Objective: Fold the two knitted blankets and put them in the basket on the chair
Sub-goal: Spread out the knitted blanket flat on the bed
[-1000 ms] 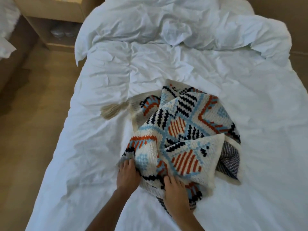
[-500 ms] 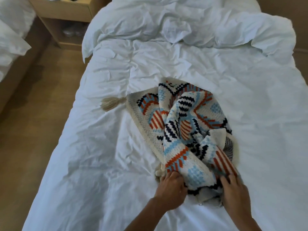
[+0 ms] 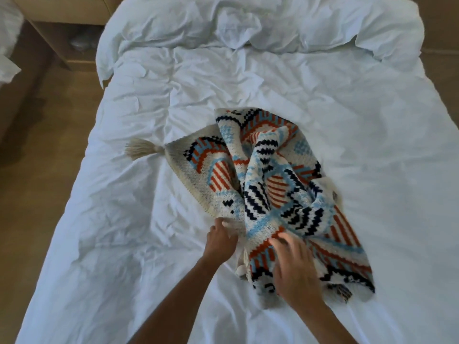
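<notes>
A wooden nightstand (image 3: 62, 33) stands on the brown floor (image 3: 37, 194) off the bed's far left corner. The bed (image 3: 124, 244) wears a crumpled white sheet, with a bunched duvet (image 3: 248, 23) along its far edge. The blanket (image 3: 273, 194) lies rumpled mid-bed, its tassel (image 3: 141, 148) pointing left. The left hand (image 3: 221, 238) pinches the blanket's near left edge; the right hand (image 3: 295, 271) rests spread and loose on it.

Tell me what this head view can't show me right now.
- Basket, chair, second blanket: outside the frame.
- Knitted blanket underside and far corners: buried in its own bunched folds.
- Right hand grip: motion-blurred.
- Left hand fingertips: tucked under the blanket edge.
- Nightstand shelf contents: too dim.
</notes>
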### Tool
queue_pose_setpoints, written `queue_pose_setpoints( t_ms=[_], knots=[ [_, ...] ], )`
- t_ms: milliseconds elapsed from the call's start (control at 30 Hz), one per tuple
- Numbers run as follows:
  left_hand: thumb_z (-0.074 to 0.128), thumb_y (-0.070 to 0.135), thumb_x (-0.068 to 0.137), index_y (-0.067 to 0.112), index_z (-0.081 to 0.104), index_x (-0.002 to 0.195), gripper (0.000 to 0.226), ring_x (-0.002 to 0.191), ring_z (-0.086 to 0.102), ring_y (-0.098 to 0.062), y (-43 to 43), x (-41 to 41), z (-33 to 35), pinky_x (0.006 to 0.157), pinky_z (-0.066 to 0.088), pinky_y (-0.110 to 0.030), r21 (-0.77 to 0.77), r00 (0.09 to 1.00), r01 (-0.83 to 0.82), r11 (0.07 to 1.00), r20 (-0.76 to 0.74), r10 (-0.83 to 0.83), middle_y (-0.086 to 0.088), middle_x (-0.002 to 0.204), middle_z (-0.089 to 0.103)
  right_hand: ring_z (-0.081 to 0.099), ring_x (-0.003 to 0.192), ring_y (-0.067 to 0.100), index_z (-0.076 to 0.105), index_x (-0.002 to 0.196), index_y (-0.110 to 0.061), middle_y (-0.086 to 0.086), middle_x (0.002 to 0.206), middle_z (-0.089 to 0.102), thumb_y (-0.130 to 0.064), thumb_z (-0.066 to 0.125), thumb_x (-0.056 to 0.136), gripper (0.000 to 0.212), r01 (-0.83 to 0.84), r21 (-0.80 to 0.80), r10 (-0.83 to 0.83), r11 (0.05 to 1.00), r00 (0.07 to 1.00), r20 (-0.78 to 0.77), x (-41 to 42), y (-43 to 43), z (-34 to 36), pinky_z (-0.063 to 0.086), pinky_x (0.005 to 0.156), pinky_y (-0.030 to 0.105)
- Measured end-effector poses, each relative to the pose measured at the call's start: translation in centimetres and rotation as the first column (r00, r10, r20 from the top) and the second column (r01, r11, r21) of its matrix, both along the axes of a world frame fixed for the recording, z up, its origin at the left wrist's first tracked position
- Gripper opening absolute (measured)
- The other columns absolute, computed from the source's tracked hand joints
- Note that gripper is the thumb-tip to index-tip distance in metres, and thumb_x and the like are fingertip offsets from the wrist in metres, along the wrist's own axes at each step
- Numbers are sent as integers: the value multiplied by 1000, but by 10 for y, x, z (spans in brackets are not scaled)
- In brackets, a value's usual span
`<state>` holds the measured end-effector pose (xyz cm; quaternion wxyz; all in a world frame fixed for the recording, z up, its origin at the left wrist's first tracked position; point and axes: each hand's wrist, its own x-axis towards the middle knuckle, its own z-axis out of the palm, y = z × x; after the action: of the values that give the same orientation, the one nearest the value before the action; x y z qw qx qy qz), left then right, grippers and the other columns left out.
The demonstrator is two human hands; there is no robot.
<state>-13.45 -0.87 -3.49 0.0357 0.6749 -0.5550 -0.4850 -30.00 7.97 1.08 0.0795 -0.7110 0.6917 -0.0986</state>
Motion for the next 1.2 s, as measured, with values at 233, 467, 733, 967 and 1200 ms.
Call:
queue_pose_setpoints(
  t_ms=[233,467,733,967,1200],
  knots=[
    [47,4,90,26,10,145,69,76,61,-27,11,-20,-7,62,46,-29,6,972,-134,991,-196,132,-10,100,65,50,113,24,51,124,-23,1,119,56,-22,63,79,47,-130,393,245,910,934,-260,8,-25,-22,37,98,42],
    [51,3,91,24,52,121,37,33,40,1,2,-41,-3,35,34,-14,280,852,-287,916,-363,377,-11,87,54,46,119,23,54,120,-18,2,122,58,-21,46,93,28,28,519,245,854,859,-449,-37,-23,-23,19,112,42],
    [41,-6,81,-6,59,80,19,86,58,-38,-12,-10,5,72,50,-40,-40,893,-450,892,-37,449,-25,95,60,52,111,23,54,115,-16,4,116,61,-28,43,88,32,169,544,171,822,838,-518,-38,-20,-17,28,105,38],
    [39,2,87,4,53,106,23,96,54,-38,-24,108,-2,80,40,-37,-187,772,-558,809,240,588,-17,118,44,61,91,26,63,102,-9,10,99,66,-24,62,77,30,69,417,107,906,918,-383,20,-36,-10,46,84,39],
    [56,6,81,16,28,131,58,69,54,-16,13,80,0,58,43,-27,202,576,-765,612,-211,790,-7,82,58,41,117,30,32,136,-12,14,128,43,-41,54,87,60,-186,530,341,828,916,-211,86,-36,-32,34,98,42]
  ],
)
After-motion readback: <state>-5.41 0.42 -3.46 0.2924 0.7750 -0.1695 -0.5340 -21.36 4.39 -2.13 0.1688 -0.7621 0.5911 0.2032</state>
